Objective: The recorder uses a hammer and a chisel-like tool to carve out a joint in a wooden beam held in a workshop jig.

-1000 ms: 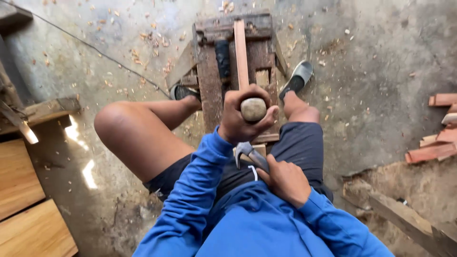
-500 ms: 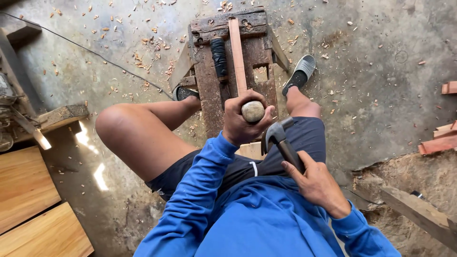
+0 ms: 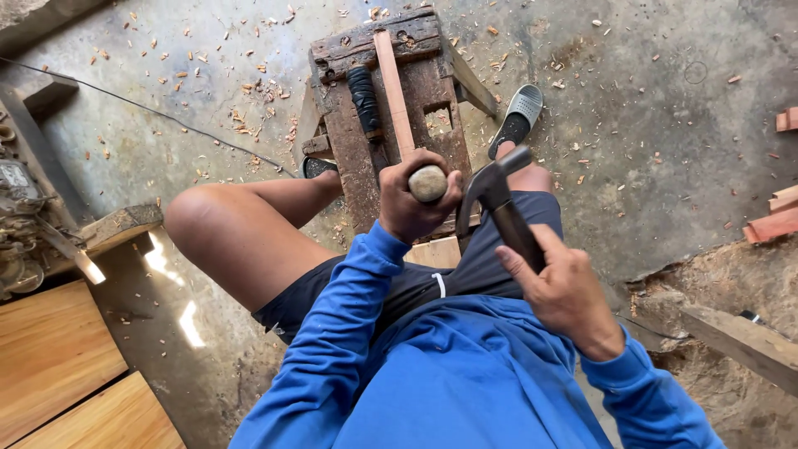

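My left hand (image 3: pixel 409 199) is wrapped around a tool with a rounded pale wooden handle end (image 3: pixel 428 183), held upright over a thin wood strip (image 3: pixel 394 91) that lies along a dark, worn wooden bench (image 3: pixel 432 100). Beside it, my right hand (image 3: pixel 559 287) grips the dark handle of a hammer (image 3: pixel 496 204). The metal hammer head is raised just right of the handle end, not touching it. I sit astride the bench in a blue long-sleeved top and dark shorts. A black-wrapped tool (image 3: pixel 363 100) rests on the bench next to the strip.
Wood chips litter the concrete floor. A grey slipper (image 3: pixel 517 116) is on my right foot beside the bench. Light wooden boards (image 3: pixel 58 366) lie at lower left, a machine (image 3: pixel 17 224) at the left edge, reddish bricks (image 3: pixel 777 220) and a timber beam (image 3: pixel 740 337) at right.
My right hand has swung the hammer up from my lap to the right, then brought its head close beside the handle end. My left hand has stayed on the tool.
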